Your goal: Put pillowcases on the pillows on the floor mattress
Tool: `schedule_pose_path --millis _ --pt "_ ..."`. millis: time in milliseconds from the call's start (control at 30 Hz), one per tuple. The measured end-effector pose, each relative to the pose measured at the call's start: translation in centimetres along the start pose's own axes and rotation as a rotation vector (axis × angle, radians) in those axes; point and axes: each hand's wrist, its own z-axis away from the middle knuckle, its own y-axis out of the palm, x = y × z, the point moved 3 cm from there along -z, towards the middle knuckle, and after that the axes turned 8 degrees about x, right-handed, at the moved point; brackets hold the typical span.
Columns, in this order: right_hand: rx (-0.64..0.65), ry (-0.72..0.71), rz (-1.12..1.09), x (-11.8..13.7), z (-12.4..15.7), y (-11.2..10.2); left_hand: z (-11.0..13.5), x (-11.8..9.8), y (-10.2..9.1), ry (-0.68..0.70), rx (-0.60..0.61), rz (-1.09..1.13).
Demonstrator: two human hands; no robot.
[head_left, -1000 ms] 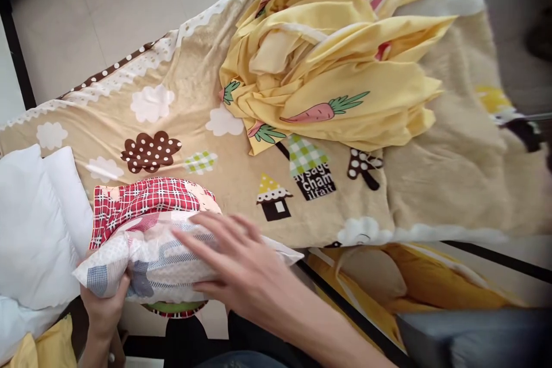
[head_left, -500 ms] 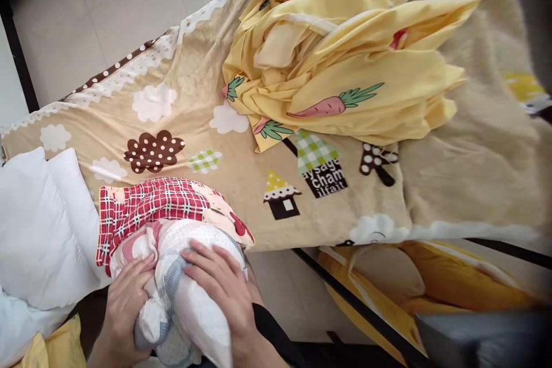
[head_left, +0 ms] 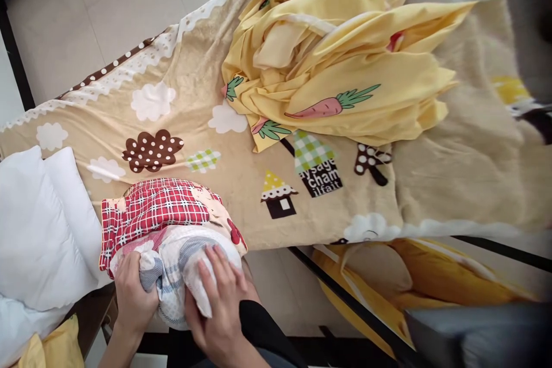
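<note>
A bundled white cloth with blue-grey and pink stripes (head_left: 172, 299) lies at the near edge of the bed, close to my body. My left hand (head_left: 133, 296) is closed around a bunched fold at its left side. On the right side, my right hand (head_left: 219, 299) grips a rolled part of the same cloth, with the thumb below and the fingers over the top. Just behind the bundle, and partly covered by it, is a red plaid fabric piece (head_left: 168, 201) with a peach-coloured printed end.
A beige printed blanket (head_left: 241, 195) covers the bed. On it lies a crumpled yellow carrot-print cloth (head_left: 366, 86). White pillows (head_left: 43, 230) are stacked at the left, above a yellow cloth (head_left: 60, 345). Below the bed's dark rail (head_left: 345, 299) are orange-yellow fabric items (head_left: 440, 276).
My left hand has moved up and tightened on a fold of the striped cloth. My right hand has curled around a rolled part, and the bundle looks more compact.
</note>
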Motion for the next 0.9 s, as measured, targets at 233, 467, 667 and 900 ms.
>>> schedule_pose_path --millis 233,467,667,900 --pt "0.230 -0.055 0.105 2.4 1.2 2.5 0.2 -0.6 0.3 -0.115 0.152 0.275" --pt "0.095 0.043 -0.049 2.1 1.6 5.1 1.1 -1.0 1.1 -0.043 0.263 0.197" --pt "0.180 0.112 -0.135 1.6 1.9 6.8 1.0 0.3 1.3 -0.019 0.550 0.113" --pt "0.165 0.057 -0.171 1.6 2.6 7.1 -4.2 0.3 -1.6 0.160 0.900 0.279"
